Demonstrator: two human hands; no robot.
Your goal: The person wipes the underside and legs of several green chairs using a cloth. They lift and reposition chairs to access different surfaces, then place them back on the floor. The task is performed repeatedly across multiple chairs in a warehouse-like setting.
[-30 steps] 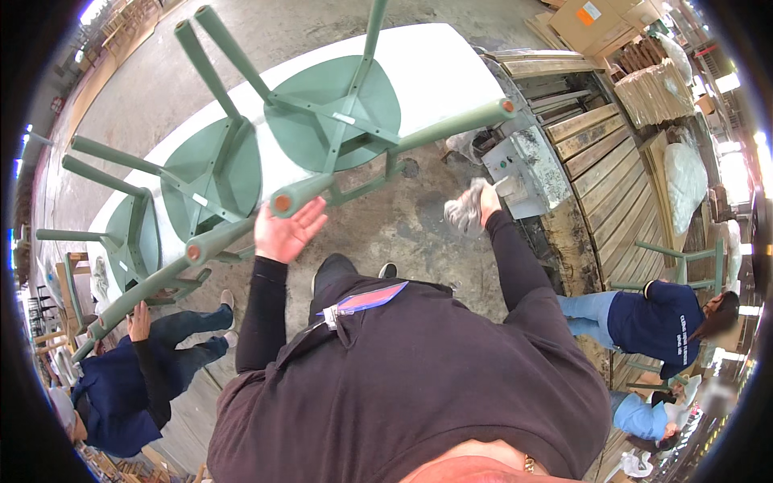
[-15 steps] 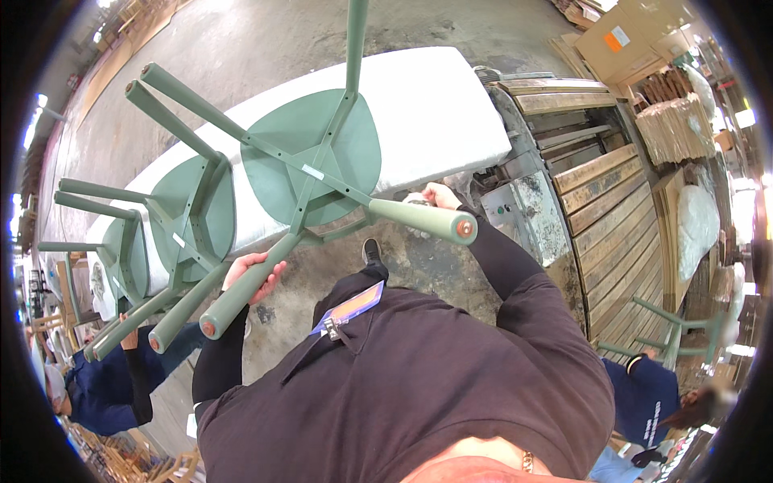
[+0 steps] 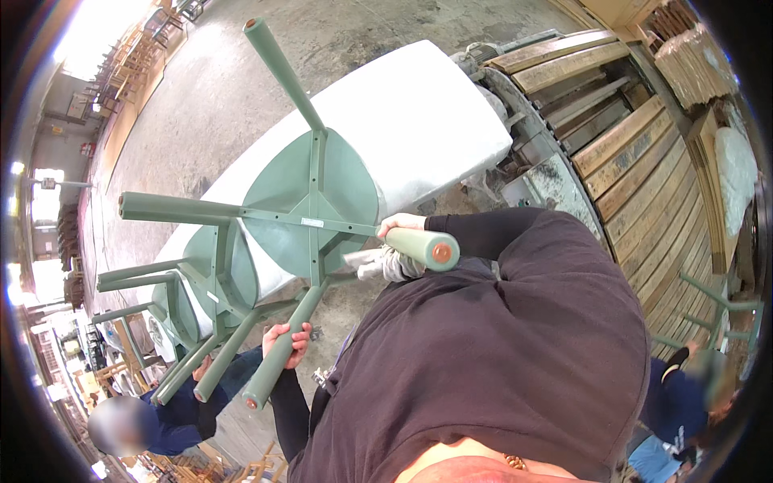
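An upside-down green chair (image 3: pixel 346 173) rests with its seat on a long white-covered surface (image 3: pixel 419 105), legs pointing up and out. My left hand (image 3: pixel 287 346) is wrapped around its near leg (image 3: pixel 270 372). At the root of the right-hand leg (image 3: pixel 423 246) is my right hand (image 3: pixel 400 224), fingers curled against the wood and partly hidden by it. A bunched whitish-grey cloth (image 3: pixel 390 264) shows just below that hand, apparently held in it. A small white label (image 3: pixel 312 223) sits on the crossed bars under the seat.
More upturned green chairs (image 3: pixel 221 266) stand in a row to the left, where a co-worker (image 3: pixel 181 423) has a hand by their legs. At the right lies a slatted wooden platform (image 3: pixel 636 185) beside machinery (image 3: pixel 555 185). Another person (image 3: pixel 676 398) is near a green chair frame (image 3: pixel 729 310) at the far right.
The near chair has turned, its legs now at different angles. My right hand has come in closer to the crossed bars, and the cloth shows more. My left hand still grips the near leg.
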